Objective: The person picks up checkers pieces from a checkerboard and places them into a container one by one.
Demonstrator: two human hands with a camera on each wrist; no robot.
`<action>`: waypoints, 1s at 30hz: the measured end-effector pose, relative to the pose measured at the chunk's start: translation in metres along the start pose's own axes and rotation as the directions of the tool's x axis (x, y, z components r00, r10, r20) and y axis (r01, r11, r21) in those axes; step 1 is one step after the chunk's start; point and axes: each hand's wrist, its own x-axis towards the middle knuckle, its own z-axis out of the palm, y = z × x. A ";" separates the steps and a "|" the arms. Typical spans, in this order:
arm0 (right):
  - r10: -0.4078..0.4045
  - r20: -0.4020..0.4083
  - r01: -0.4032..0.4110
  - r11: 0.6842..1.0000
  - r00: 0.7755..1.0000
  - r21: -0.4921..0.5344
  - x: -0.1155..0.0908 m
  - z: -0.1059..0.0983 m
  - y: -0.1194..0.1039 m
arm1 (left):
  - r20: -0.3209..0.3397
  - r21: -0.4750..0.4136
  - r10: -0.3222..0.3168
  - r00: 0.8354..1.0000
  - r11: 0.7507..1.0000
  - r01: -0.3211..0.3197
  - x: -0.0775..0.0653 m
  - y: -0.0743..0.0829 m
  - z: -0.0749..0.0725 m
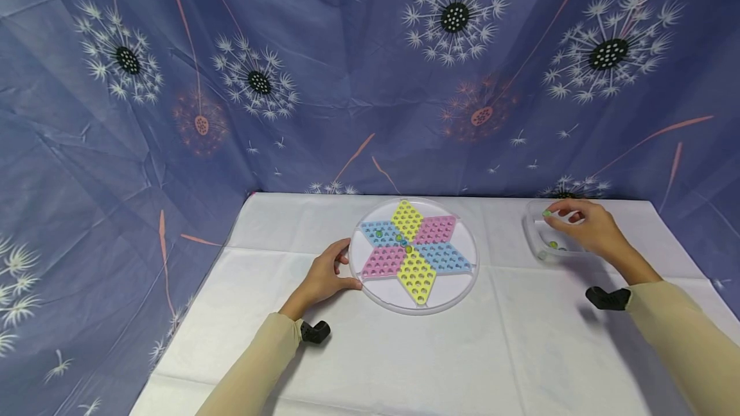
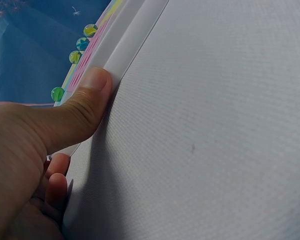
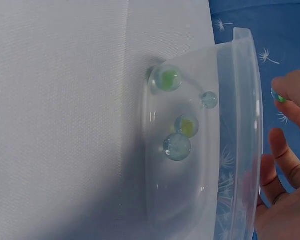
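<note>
Creased blue fabric backdrop (image 1: 352, 56), white and pink dandelion print (image 1: 455, 18), white cloth-covered table (image 1: 416, 364)

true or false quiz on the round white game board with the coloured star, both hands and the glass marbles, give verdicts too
1. The right hand pinches a small green glass marble. True.
2. The left hand touches nothing. False: it holds the round white game board at the edge.
3. Four glass marbles sit on the board. True.
4. The board is entirely green. False: its star is pink, yellow and blue.
5. Other glass marbles lie in the clear plastic container. True.
6. The container stands left of the board. False: it stands right.
</note>
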 end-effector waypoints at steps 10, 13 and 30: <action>-0.020 0.003 0.020 1.000 1.000 -0.022 0.001 0.003 0.004 | 0.003 -0.003 -0.006 1.000 1.000 0.006 0.000 0.001 -0.001; -0.012 0.012 0.012 1.000 1.000 -0.020 0.001 0.003 0.004 | 0.002 -0.005 -0.014 1.000 1.000 0.014 0.000 0.001 0.000; -0.014 0.021 0.015 0.999 1.000 -0.033 0.000 0.005 0.006 | -0.002 0.006 -0.014 1.000 1.000 0.014 0.000 0.001 0.000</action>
